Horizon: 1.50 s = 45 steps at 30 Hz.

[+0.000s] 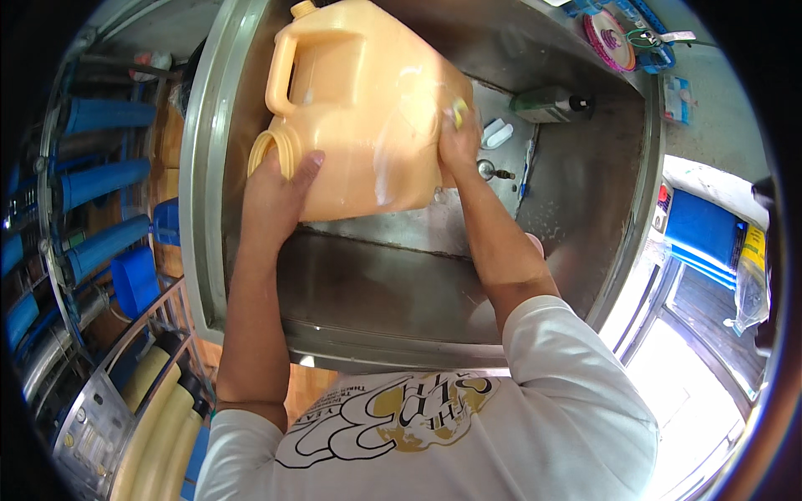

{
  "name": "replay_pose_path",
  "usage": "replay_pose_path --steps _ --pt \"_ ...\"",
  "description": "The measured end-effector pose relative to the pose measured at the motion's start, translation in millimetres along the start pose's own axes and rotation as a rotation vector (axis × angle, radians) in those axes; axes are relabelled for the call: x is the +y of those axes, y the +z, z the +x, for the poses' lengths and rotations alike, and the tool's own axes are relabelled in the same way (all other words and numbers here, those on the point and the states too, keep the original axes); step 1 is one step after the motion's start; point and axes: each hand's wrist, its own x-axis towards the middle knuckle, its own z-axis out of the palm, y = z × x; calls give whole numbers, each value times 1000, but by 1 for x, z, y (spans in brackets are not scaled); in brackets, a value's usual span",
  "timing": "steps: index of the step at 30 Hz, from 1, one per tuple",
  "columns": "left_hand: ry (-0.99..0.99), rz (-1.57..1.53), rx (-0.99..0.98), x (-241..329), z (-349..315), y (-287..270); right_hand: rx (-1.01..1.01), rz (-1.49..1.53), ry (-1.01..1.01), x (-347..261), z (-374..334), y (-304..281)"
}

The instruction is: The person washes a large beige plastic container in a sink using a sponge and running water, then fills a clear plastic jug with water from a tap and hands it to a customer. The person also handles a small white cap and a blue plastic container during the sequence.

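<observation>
A large peach-coloured plastic jug [368, 159] is tilted inside a deep stainless steel sink [359, 288], its surface wet with streaks of suds. Around the rim of its wide open mouth [286, 149], my left hand [271, 200] is closed, thumb outside on the jug's wall and fingers partly hidden. Against the jug's right side presses my right hand [461, 149], closed on a small yellow-green sponge [457, 111] that is mostly covered by the fingers. The jug's moulded handle [281, 75] and a small cap [302, 9] are at its upper left.
In the sink's right part are a dark green bottle [547, 106], white pieces [498, 134], a metal drain fitting [494, 170] and a thin blue stick-like item [526, 167]. Racks with blue rolls [104, 179] stand left. A pink round lid [610, 40] lies beyond the right rim.
</observation>
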Motion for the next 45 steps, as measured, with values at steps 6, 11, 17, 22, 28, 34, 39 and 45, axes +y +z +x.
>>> replay_pose_path --steps 6,11,17,22,28,34,39,45 --pt "26 -28 99 -12 -4 3 -130 152 -614 -95 -105 -8" --pt "-13 -28 55 1 -5 3 -11 313 -200 -108 24 4" --pt "-26 -14 66 -11 -1 2 -46 48 -457 -49 -85 1" --pt "-11 -16 71 -1 -1 5 -61 259 -280 -76 -63 -16" --pt "44 -54 50 -9 0 4 35 181 -292 -76 -43 -9" --pt "9 11 51 -11 0 4 -8 94 -392 -70 -64 -7" --pt "98 6 104 -21 5 8 -69 107 -373 -36 -81 -4" --pt "97 -25 94 -20 2 7 -150 120 -330 -51 -84 -15"
